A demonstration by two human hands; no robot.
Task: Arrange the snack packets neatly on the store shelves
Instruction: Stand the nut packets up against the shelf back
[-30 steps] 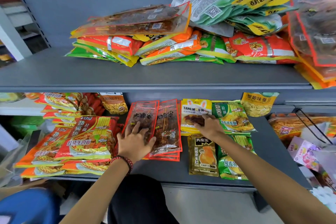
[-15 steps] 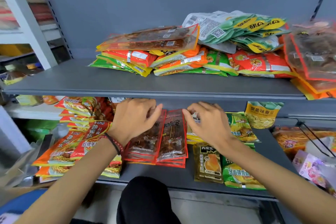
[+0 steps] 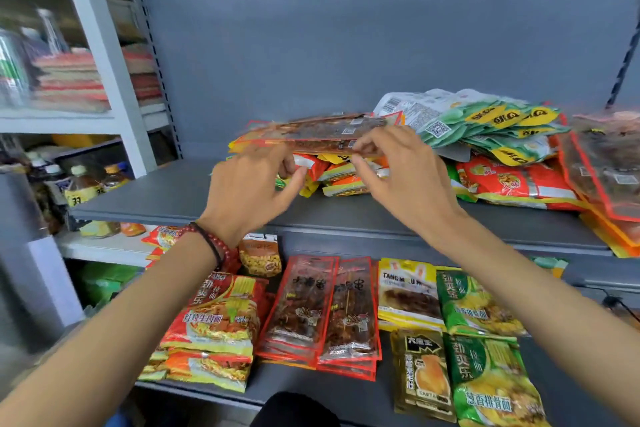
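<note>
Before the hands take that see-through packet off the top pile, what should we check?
1. Grip of the right hand on the see-through packet: cannot tell; the fingertips meet its front edge, but it is blurred.
2. Grip of the left hand on it: cannot tell; the fingers curl just under its edge.
3. Nothing lying on the packet: ok.
4. Pile beneath tidy: not ok; the jumbled packets slant every way.
5. A place for it: ok; a matching stack lies neat on the lower shelf.

Packet pile point(image 3: 502, 184) sits over to the right on the upper shelf point(image 3: 173, 198); on the lower shelf point(image 3: 381, 399), skewer packets point(image 3: 329, 312) lie right of noodle packs point(image 3: 214, 319).
</note>
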